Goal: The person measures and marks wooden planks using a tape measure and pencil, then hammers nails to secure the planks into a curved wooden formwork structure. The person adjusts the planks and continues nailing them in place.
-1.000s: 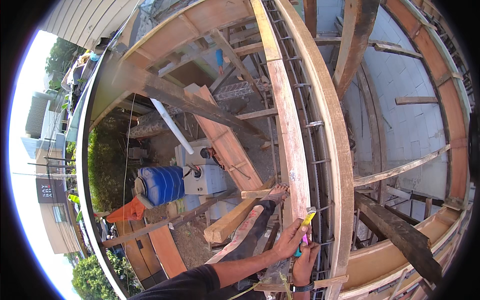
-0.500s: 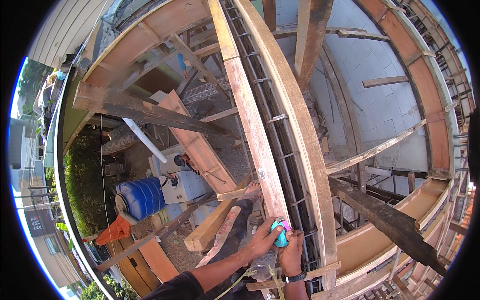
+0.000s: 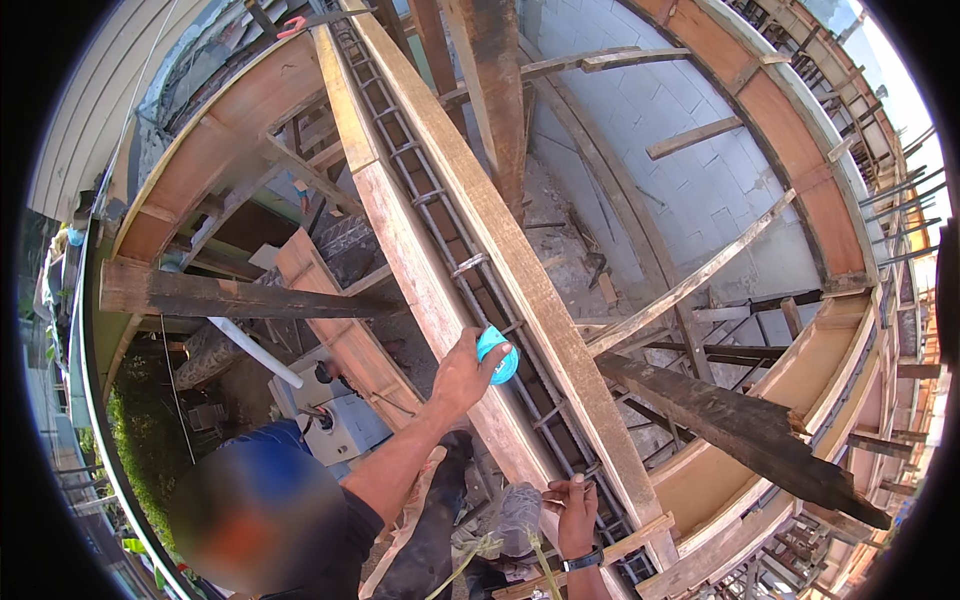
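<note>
In my left hand [image 3: 461, 378] is a round turquoise tape measure [image 3: 501, 362], held over the narrow channel between two long timber boards. My right hand [image 3: 574, 512], with a dark band on its wrist, is closer to me at the near end of the channel. Its thumb and fingertips are pinched together; what lies between them is too small to make out. No blade can be seen clearly between the hands. A steel rebar cage [image 3: 430, 192] runs lengthwise inside the channel, between the reddish left board [image 3: 408, 238] and the brown right board [image 3: 548, 290].
Dark timber posts and a charred beam [image 3: 735, 425] cross on both sides. A pale diagonal brace [image 3: 690, 285] slants at the right before a grey block wall [image 3: 680, 120]. Far below at left stand a white tank [image 3: 343, 428] and planks. Red-handled pliers [image 3: 292, 27] lie at the far end.
Both hands were together around the tape measure; now the left has carried it forward along the boards, away from the right. The whole view has shifted, with the boards now further left.
</note>
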